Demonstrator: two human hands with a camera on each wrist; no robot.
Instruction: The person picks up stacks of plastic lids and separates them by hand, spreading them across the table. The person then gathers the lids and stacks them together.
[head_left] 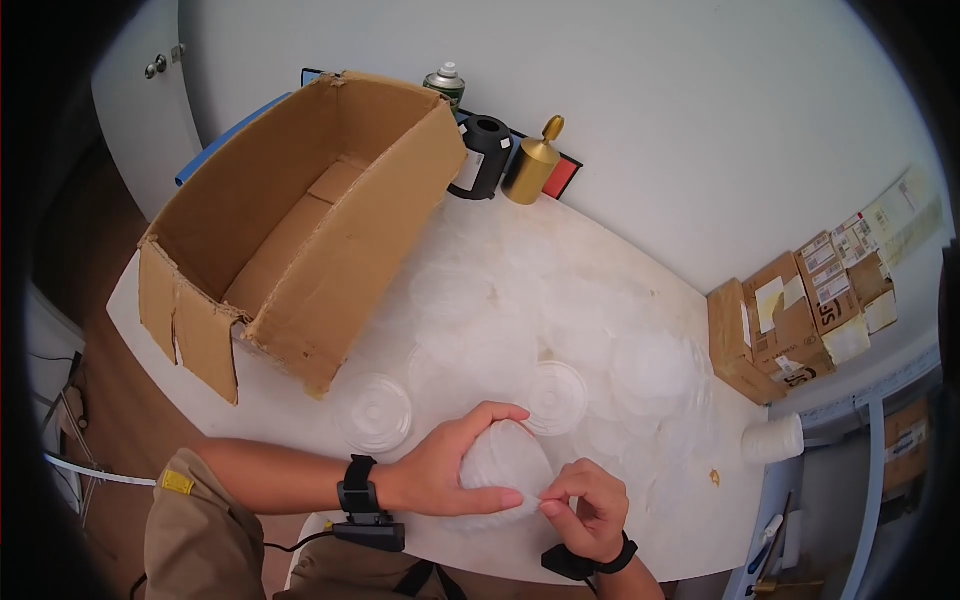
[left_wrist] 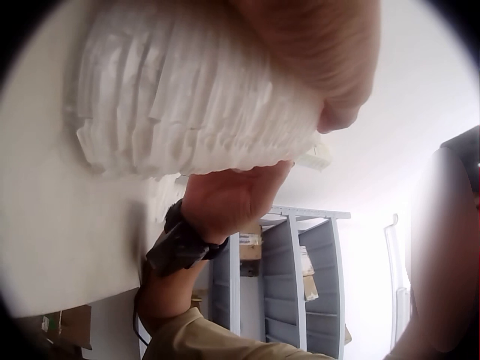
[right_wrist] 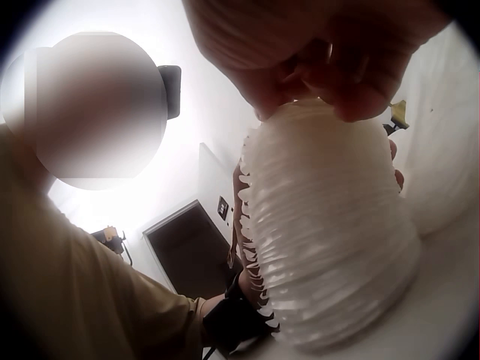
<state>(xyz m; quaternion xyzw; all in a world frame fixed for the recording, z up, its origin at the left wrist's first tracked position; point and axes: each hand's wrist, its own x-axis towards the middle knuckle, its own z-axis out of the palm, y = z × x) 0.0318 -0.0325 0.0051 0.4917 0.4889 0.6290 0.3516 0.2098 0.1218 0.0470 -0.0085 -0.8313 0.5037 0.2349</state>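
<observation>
A thick stack of thin translucent plastic lids [head_left: 508, 460] is held near the table's front edge. The left hand [head_left: 440, 465] grips it from the left, thumb and fingers curled round its sides. At the stack's right edge the right hand [head_left: 590, 505] pinches the rim with thumb and forefinger. In the left wrist view the many layered rims of the stack [left_wrist: 187, 97] show side by side. The right wrist view has the right fingers [right_wrist: 352, 90] at one end of the stack [right_wrist: 330, 225].
Clear round lids [head_left: 375, 412] and thin translucent sheets [head_left: 640, 370] lie spread over the white table [head_left: 420, 540]. An open cardboard box [head_left: 370, 250] stands at the back left. Behind are a black container [head_left: 482, 160], a gold one [head_left: 530, 172] and a spray can [head_left: 444, 88]; a white roll [head_left: 772, 438] is right.
</observation>
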